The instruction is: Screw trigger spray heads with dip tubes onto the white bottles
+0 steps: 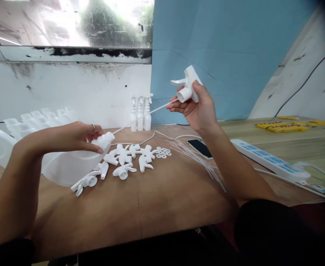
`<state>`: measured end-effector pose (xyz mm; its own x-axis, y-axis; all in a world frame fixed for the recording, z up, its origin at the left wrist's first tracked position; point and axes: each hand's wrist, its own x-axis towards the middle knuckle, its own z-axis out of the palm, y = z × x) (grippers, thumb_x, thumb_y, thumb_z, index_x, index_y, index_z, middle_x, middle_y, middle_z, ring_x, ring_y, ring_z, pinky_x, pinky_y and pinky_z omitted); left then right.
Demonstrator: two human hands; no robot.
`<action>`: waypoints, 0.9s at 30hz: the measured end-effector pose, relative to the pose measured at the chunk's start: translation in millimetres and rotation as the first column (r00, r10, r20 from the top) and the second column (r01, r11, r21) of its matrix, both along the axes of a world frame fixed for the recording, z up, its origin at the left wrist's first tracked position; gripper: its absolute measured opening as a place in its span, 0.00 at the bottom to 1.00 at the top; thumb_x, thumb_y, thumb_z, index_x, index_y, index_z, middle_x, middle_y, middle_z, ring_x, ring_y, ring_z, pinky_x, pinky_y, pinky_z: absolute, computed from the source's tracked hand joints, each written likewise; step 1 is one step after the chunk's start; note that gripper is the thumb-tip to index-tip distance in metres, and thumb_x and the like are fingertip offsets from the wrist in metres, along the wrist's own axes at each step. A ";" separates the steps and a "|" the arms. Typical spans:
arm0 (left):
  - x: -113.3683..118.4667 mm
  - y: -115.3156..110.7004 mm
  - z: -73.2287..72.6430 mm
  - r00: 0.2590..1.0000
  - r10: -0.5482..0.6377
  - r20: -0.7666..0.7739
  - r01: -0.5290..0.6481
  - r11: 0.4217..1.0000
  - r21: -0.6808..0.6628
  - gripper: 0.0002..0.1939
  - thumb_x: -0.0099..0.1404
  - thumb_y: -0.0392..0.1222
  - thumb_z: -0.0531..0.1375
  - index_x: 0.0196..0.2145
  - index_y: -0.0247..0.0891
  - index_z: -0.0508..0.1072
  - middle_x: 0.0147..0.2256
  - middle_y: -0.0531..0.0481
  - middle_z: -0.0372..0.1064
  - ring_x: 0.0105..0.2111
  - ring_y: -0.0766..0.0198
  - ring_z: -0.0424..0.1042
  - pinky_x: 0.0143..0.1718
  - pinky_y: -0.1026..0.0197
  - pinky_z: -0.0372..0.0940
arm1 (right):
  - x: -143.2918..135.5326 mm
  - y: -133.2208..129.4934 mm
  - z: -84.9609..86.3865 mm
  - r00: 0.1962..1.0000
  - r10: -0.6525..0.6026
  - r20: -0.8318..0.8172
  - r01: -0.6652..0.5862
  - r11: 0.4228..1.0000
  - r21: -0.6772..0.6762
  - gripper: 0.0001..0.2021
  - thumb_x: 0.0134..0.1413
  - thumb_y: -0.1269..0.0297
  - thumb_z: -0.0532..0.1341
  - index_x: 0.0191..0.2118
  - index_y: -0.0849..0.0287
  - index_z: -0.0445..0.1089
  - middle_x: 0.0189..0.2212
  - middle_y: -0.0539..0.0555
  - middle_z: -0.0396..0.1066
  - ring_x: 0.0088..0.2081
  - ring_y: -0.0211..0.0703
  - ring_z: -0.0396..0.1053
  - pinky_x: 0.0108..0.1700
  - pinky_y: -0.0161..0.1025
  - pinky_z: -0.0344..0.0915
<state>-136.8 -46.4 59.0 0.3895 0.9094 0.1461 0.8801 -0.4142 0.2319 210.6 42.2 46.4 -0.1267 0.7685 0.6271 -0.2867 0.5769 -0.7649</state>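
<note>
My left hand (81, 138) is closed around the neck of a white plastic bottle (71, 166), which tilts with its mouth toward the right. Raised at the right, my right hand (197, 107) grips a white trigger spray head (190, 83). A thin white dip tube (148, 113) runs from the spray head down to the bottle's mouth; how far its end reaches inside is hidden. Several loose trigger spray heads (123, 171) lie on the table beside the bottle. Small white rings (163, 152) sit just right of them.
Several bottles without spray heads (40, 120) stand at the back left. Three bottles with spray heads (140, 114) stand by the wall. Loose dip tubes (197, 157), a phone (199, 148), a power strip (267, 159) and yellow pieces (284, 127) lie on the right.
</note>
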 end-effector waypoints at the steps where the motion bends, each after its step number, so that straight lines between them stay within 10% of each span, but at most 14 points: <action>1: 1.9 -1.0 0.6 0.999 0.004 -0.042 -0.005 1.000 -0.018 0.22 0.56 0.57 0.66 0.43 0.40 0.77 0.33 0.51 0.76 0.31 0.60 0.72 0.32 0.63 0.64 | -1.5 -0.9 -0.5 1.000 0.011 0.002 -0.011 1.000 0.004 0.22 0.51 0.41 0.62 0.37 0.56 0.71 0.30 0.54 0.77 0.34 0.49 0.78 0.37 0.45 0.75; 6: 20.6 -8.6 2.8 0.993 -0.045 -0.106 0.044 0.999 -0.009 0.25 0.61 0.61 0.61 0.49 0.42 0.75 0.35 0.49 0.76 0.32 0.60 0.72 0.32 0.62 0.64 | -14.9 -14.1 -4.0 0.986 0.119 0.118 -0.118 0.993 -0.016 0.27 0.50 0.38 0.63 0.40 0.60 0.69 0.32 0.56 0.75 0.33 0.49 0.78 0.35 0.42 0.75; 14: 69.7 -24.0 -18.9 0.939 -0.124 0.320 0.069 0.982 0.178 0.25 0.55 0.61 0.67 0.43 0.42 0.77 0.32 0.51 0.76 0.31 0.60 0.74 0.32 0.61 0.67 | -37.3 -53.6 -15.7 0.891 0.349 0.290 -0.365 0.931 0.001 0.22 0.52 0.45 0.66 0.42 0.59 0.68 0.40 0.58 0.75 0.35 0.44 0.74 0.30 0.39 0.73; 27: 106.4 -21.0 -49.4 0.802 -0.177 0.571 0.146 0.984 0.100 0.21 0.55 0.53 0.69 0.41 0.37 0.74 0.38 0.47 0.78 0.34 0.57 0.77 0.37 0.56 0.73 | -45.3 -68.3 -25.9 0.948 0.103 0.301 -0.139 0.985 0.101 0.19 0.42 0.54 0.74 0.39 0.55 0.71 0.32 0.49 0.68 0.34 0.41 0.68 0.33 0.37 0.70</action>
